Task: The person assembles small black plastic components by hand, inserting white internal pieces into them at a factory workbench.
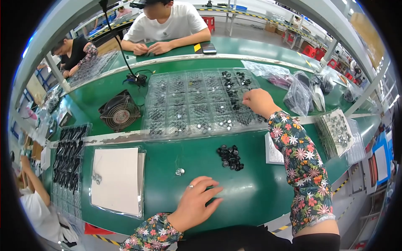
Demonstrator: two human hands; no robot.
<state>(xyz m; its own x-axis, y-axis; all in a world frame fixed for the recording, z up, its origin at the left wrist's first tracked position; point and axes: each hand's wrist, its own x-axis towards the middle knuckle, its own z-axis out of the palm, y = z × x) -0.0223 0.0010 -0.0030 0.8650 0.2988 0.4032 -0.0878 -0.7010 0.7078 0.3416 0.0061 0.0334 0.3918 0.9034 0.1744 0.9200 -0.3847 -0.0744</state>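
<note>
My right hand reaches over the right side of a clear plastic blister tray with many pockets. Its fingertips are pinched together; whatever they hold, if anything, is too small to make out. Small black parts fill the tray's right-hand columns under and beside that hand. My left hand hovers low over the green table near its front edge, fingers spread, with nothing in it. Beyond it lie a loose pile of small round black parts and a little cluster of shiny clear pieces.
A metal-guarded fan stands left of the tray. White sheets in a clear sleeve and a tray of black parts lie further left. Plastic bags, a white box and stacked trays are at right. A co-worker sits opposite.
</note>
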